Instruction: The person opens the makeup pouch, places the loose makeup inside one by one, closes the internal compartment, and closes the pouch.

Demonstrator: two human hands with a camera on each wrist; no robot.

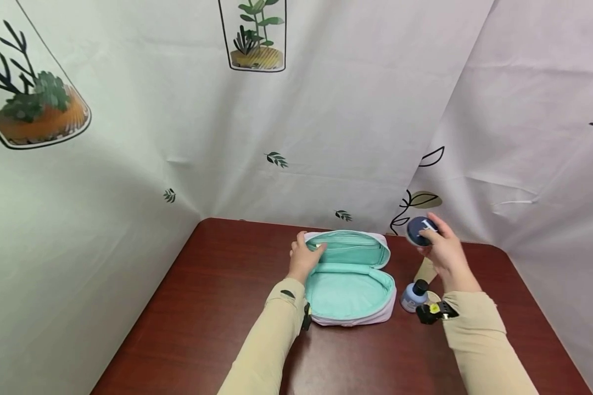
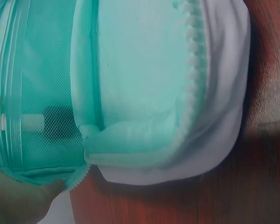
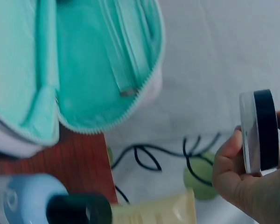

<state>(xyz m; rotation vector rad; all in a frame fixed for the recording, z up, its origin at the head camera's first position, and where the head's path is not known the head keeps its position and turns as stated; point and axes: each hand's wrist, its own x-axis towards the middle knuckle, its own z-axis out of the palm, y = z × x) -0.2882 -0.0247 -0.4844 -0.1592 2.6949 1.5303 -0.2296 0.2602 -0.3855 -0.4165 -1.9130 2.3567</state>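
A cosmetic bag [image 1: 348, 296] with a mint-green lining and pale outside lies unzipped, its lid [image 1: 351, 255] tipped back. At the lid's left edge my left hand [image 1: 303, 260] grips the rim, thumb on the inside. Behind the lid's mesh pocket [image 2: 32, 84] shows a small item [image 2: 58, 122] with a white end and a dark end. My right hand [image 1: 447, 252] holds a flat round jar [image 3: 260, 130] with a navy lid and clear base. The jar is up in the air to the right of the bag, its lettered lid [image 1: 421, 230] facing the head camera.
Right of the bag stands a blue bottle [image 1: 413, 297] with a black cap. A beige tube [image 1: 426, 271] is behind it, partly hidden by my right arm. The reddish-brown table [image 1: 217, 307] meets a printed cloth backdrop [image 1: 326, 137] at its back edge.
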